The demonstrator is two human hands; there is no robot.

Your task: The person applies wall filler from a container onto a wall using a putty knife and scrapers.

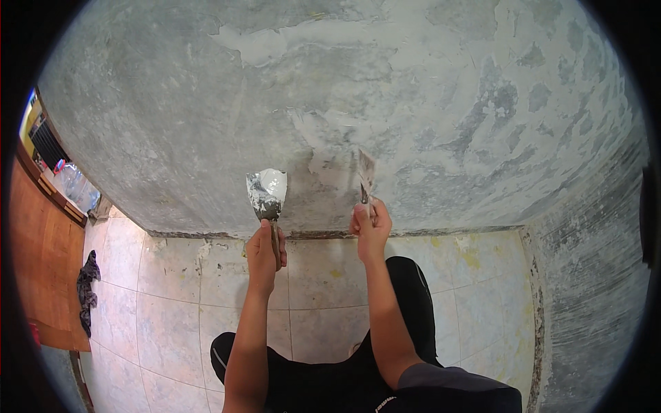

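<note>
My left hand (264, 251) is closed round the handle of a wide putty knife (266, 199), held upright with its blade up. A thick lump of white putty (275, 182) covers much of that blade. In my right hand (372, 224) a second, smaller putty knife (365, 173) is gripped, its blade tilted and slightly blurred close to the wall. Whether the blade touches the wall I cannot tell. The grey wall (186, 124) in front of me carries pale, uneven patches of putty (441, 41), densest toward the right.
A rough grey side wall (592, 275) meets the front wall at right. Below lies a tiled floor (169, 323) with yellowish stains. To the left are a brown wooden door (48, 268), a dark crumpled cloth (88, 289) and a clear plastic bottle (76, 186). My bent knees are near the wall's foot.
</note>
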